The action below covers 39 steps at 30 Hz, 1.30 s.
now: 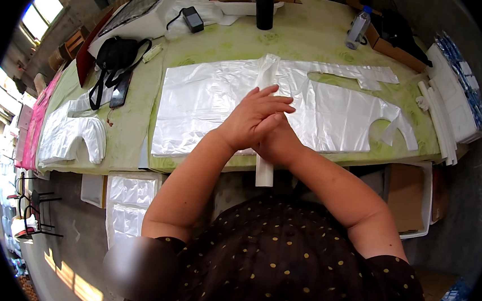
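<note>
Thin white plastic aprons (334, 118) lie flat in a layered stack on the table, their neck cutouts and straps to the right. A narrow white plastic strip (264, 176) runs crosswise under my hands, its near end hanging past the table's front edge. My left hand (254, 117) is over the strip with fingers stretched out to the right, holding nothing that I can see. My right hand (279, 142) crosses beneath it, against the left palm. The right fingers are mostly hidden, so their grip does not show.
On the green-covered table (313, 29), a folded white apron pile (69, 140), a black bag (117, 56) and a phone (119, 93) lie left. A dark cylinder (264, 8) stands at the back. A water bottle (359, 28) and white rolls (438, 123) are right.
</note>
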Each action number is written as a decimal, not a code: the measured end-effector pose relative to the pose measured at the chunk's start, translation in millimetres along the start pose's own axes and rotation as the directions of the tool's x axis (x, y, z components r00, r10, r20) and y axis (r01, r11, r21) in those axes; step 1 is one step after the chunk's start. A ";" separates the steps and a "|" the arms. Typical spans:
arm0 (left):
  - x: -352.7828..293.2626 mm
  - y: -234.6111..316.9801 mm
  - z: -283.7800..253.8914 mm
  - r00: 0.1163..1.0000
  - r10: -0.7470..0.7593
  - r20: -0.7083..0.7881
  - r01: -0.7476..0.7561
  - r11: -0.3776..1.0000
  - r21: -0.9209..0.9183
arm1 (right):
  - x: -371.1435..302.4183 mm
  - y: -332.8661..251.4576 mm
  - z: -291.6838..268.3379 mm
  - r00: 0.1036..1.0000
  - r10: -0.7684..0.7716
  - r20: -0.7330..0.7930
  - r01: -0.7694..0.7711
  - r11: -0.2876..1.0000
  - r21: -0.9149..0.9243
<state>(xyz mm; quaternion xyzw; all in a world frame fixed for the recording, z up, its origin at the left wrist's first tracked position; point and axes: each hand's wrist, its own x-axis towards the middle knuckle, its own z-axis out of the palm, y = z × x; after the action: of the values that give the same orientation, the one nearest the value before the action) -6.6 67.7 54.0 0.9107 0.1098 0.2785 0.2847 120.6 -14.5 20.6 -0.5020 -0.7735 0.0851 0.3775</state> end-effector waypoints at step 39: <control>-83.2 -63.2 -74.0 0.444 -0.790 -0.422 0.812 0.155 0.563 | -161.7 -31.4 -41.0 0.981 0.126 -0.149 -0.081 0.957 0.280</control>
<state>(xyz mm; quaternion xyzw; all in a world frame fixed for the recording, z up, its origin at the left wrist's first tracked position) -119.6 123.1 30.9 0.7384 0.6734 0.0327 0.0155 159.8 -175.7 -15.3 -0.4904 -0.6931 0.1685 0.5007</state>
